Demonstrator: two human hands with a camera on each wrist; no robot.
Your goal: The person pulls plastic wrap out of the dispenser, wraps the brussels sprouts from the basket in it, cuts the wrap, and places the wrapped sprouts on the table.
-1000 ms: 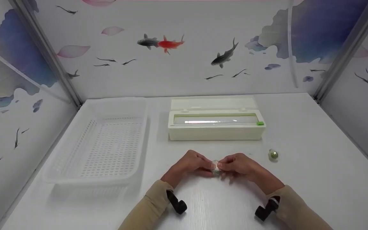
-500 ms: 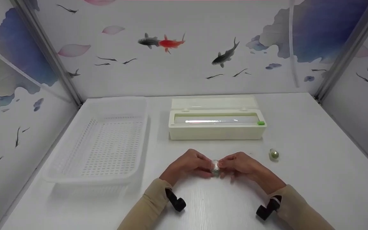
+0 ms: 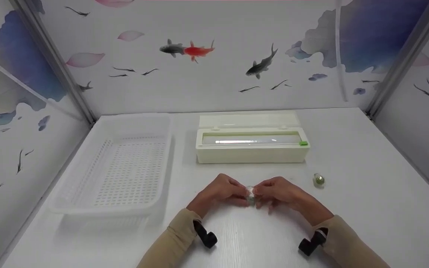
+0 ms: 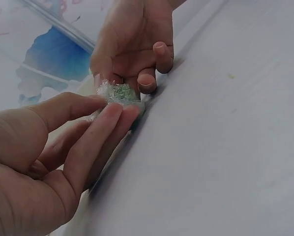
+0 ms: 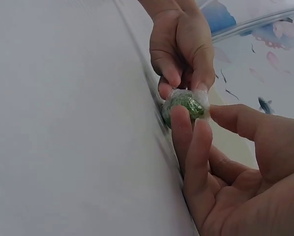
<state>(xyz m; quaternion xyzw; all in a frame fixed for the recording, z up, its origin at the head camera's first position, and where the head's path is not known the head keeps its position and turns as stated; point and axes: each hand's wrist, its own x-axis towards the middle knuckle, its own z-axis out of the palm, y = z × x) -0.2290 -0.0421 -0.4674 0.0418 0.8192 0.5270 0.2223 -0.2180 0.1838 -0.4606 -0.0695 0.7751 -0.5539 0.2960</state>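
Between both hands is a small round green thing wrapped in clear plastic film (image 5: pixel 184 105), close over the white table. My left hand (image 3: pixel 223 189) pinches its left side with thumb and fingertips, as the left wrist view shows. From the other side my right hand (image 3: pixel 283 191) pinches the crinkled film, thumb on one side and two fingers on the other. In the head view the fingertips cover most of the wrapped piece. To the right of the hands lies a similar small green ball in clear film (image 3: pixel 319 180).
A cream cling film dispenser (image 3: pixel 251 155) with its lid raised and a green cutter slide (image 3: pixel 303 143) stands behind the hands. At the left is a white plastic basket (image 3: pixel 166 163) with a slotted bottom. Printed panels wall the table at the back and sides.
Both hands stay in nearly the same place, still gripping the film-wrapped piece. Only slight finger movement shows around it.
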